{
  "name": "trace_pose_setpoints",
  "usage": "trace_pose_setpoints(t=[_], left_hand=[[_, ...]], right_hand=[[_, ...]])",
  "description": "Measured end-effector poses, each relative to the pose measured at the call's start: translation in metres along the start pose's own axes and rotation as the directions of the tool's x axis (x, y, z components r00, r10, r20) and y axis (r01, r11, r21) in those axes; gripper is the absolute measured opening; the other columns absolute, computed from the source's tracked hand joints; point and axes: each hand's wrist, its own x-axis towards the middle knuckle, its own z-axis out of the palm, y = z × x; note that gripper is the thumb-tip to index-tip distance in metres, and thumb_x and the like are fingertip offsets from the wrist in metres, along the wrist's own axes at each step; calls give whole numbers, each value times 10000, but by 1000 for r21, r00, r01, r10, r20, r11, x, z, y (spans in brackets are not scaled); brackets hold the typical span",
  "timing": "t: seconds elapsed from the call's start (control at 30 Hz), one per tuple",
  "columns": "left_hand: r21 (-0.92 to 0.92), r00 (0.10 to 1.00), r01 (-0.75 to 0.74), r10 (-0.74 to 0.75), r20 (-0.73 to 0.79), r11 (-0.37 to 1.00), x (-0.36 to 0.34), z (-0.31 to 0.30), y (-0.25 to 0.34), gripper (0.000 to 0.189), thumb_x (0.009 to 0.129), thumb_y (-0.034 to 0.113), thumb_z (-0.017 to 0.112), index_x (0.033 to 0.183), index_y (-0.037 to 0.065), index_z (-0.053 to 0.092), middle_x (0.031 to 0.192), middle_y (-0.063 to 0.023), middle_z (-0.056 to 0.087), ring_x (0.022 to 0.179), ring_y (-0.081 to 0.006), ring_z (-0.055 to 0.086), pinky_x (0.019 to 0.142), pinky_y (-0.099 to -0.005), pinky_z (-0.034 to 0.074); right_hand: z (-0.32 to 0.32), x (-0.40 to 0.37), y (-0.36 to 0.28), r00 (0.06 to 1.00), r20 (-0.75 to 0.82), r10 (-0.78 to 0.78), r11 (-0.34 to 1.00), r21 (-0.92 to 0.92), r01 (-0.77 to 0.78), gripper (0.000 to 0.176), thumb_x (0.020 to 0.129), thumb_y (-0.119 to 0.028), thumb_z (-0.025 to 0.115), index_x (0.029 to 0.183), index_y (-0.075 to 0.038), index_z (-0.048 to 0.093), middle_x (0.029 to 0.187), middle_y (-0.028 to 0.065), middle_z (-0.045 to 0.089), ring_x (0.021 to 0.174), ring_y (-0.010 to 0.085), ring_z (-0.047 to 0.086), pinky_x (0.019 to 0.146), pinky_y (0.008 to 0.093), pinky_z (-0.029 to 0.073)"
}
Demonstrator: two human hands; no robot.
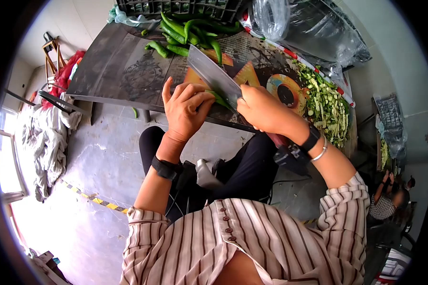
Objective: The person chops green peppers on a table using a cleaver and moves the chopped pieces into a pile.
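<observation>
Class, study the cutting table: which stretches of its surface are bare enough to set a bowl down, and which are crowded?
Barest: the table's left part, bordered by the whole green peppers and the left hand pinning one pepper. Crowded: the middle, where the right hand grips the cleaver, and the right side under chopped pepper pieces.

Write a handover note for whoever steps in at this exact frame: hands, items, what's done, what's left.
Left hand: fingers curled, pinning a green pepper to the table.
Right hand: closed around the cleaver, blade set against that pepper.
Done: a heap of cut pieces lies at the table's right end.
Left: the pepper under the blade, plus the whole peppers piled at the far edge by the black crate.
</observation>
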Motion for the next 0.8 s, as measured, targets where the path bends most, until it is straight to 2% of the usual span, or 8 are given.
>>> trace_pose_setpoints(t=[0.17, 0.23, 0.27, 0.33, 0.43, 0.57, 0.63, 0.8], left_hand=[[8, 1000, -6, 6, 11, 1000, -2, -1, 0, 73, 724, 177, 736, 783, 194, 698, 861, 81, 607, 935, -117, 573, 1095, -452, 222], [10, 1000, -7, 7, 4, 1000, -2, 0, 0, 74, 724, 176, 736, 785, 193, 698, 858, 78, 605, 938, -119, 573, 1095, -455, 222], [-1, 1000, -3, 3, -5, 1000, -3, 1, -1, 76, 724, 177, 736, 787, 192, 697, 853, 77, 603, 938, -119, 572, 1094, -456, 222], [-14, 1000, -9, 9, -2, 1000, -3, 0, -2, 76, 724, 178, 736, 789, 186, 696, 841, 75, 599, 931, -123, 570, 1089, -458, 226], [0, 1000, -4, 4, 13, 1000, -2, 0, -2, 72, 725, 179, 735, 785, 184, 695, 837, 73, 598, 926, -126, 569, 1087, -457, 228], [-19, 1000, 2, -2, -16, 1000, -2, 2, -2, 72, 722, 178, 734, 781, 184, 695, 836, 73, 597, 923, -129, 570, 1085, -455, 235], [-19, 1000, -9, 9, -12, 1000, -3, 1, -2, 76, 716, 176, 735, 779, 185, 694, 839, 76, 599, 921, -126, 571, 1084, -454, 241], [-15, 1000, -16, 16, -16, 1000, -2, 1, -2, 82, 709, 172, 738, 777, 188, 695, 846, 84, 603, 918, -117, 570, 1087, -451, 244]], right_hand=[[12, 16, 9, 984, -152, -89, 996, 1, 90, 255, 835, -152, 541, 799, 100, 522, 736, 311, 588, 743, 478, 590, 678, 492, 480], [15, 20, 14, 971, -188, -149, 987, 29, 157, 222, 901, -135, 495, 809, 58, 438, 562, 202, 527, 497, 310, 583, 499, 409, 453], [15, 21, 18, 969, -191, -158, 986, 22, 165, 222, 901, -135, 495, 809, 58, 438, 562, 202, 527, 497, 310, 583, 499, 409, 453], [15, 17, 17, 843, -360, -400, 914, -230, 336, 223, 885, -138, 513, 813, 67, 460, 636, 263, 555, 584, 409, 591, 542, 454, 453], [4, 7, 7, 925, -292, -242, 970, -103, 221, 226, 873, -139, 525, 815, 73, 473, 696, 289, 564, 682, 465, 582, 593, 485, 453], [8, -2, 11, 902, -280, -329, 940, -187, 284, 240, 885, -146, 521, 802, 70, 459, 632, 268, 553, 586, 410, 597, 545, 458, 455], [2, -6, -5, 991, -120, -54, 997, -56, 48, 210, 845, -115, 519, 838, 95, 524, 756, 315, 590, 761, 473, 594, 669, 502, 485], [5, -7, -4, 994, -101, -52, 998, -25, 50, 223, 855, -133, 518, 836, 89, 521, 763, 320, 589, 773, 473, 593, 688, 504, 484]])
